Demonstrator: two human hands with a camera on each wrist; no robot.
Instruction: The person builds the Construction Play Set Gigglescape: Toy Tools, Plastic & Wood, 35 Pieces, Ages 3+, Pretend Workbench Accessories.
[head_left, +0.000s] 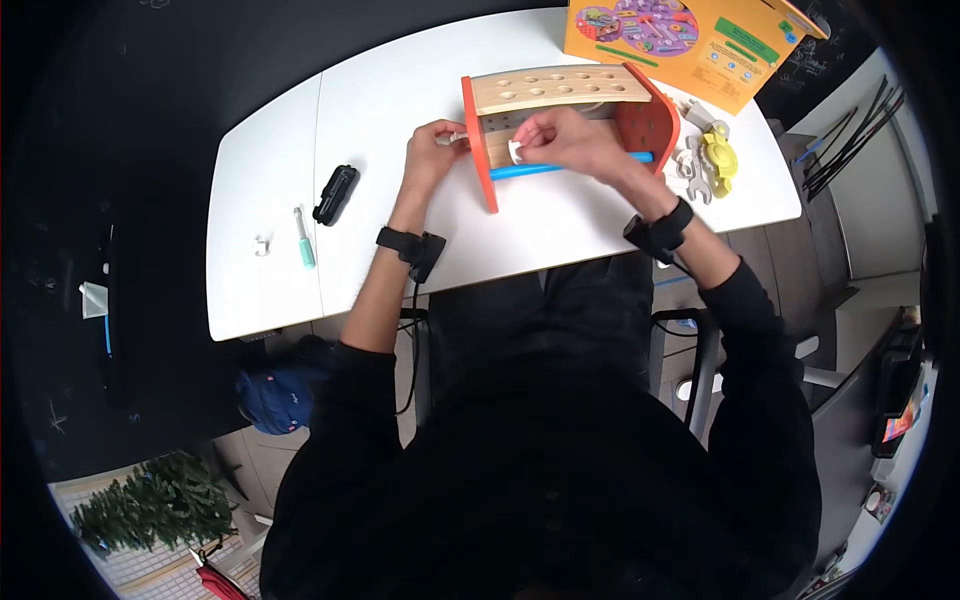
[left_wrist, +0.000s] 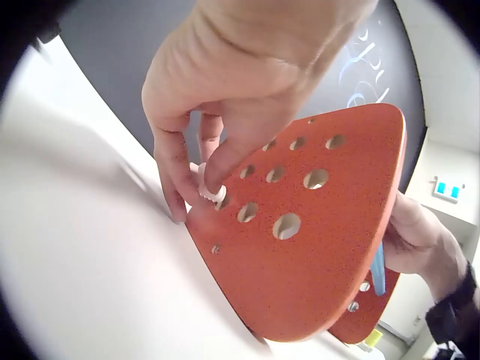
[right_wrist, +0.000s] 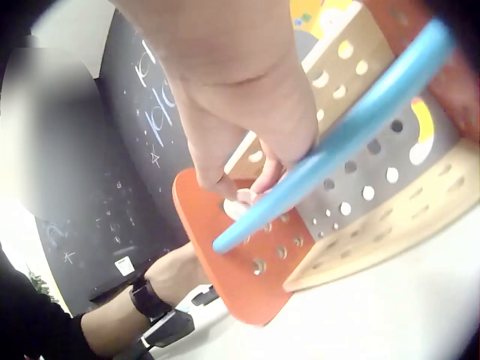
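Note:
A wooden toy toolbox has a perforated top (head_left: pixel 560 88), red side panels (left_wrist: pixel 300 262) with holes, and a blue rod (right_wrist: pixel 337 142) across it. My left hand (head_left: pixel 427 160) is at the outer face of the left panel. Its thumb and fingers pinch a white plastic bolt (left_wrist: pixel 213 194) with a ridged head, right at one of the holes. From the open front, my right hand (head_left: pixel 575 145) reaches over the rod to the inner side of that panel. A white plastic nut (right_wrist: pixel 241 202) is pinched between its thumb and finger.
Left on the white table (head_left: pixel 270 130) lie a black case (head_left: pixel 336 194), a green-handled screwdriver (head_left: pixel 304 240) and a small white piece (head_left: pixel 261 245). To the right are a yellow toy part (head_left: pixel 720 158) and a grey wrench (head_left: pixel 697 180). A printed orange box (head_left: pixel 690 50) stands behind.

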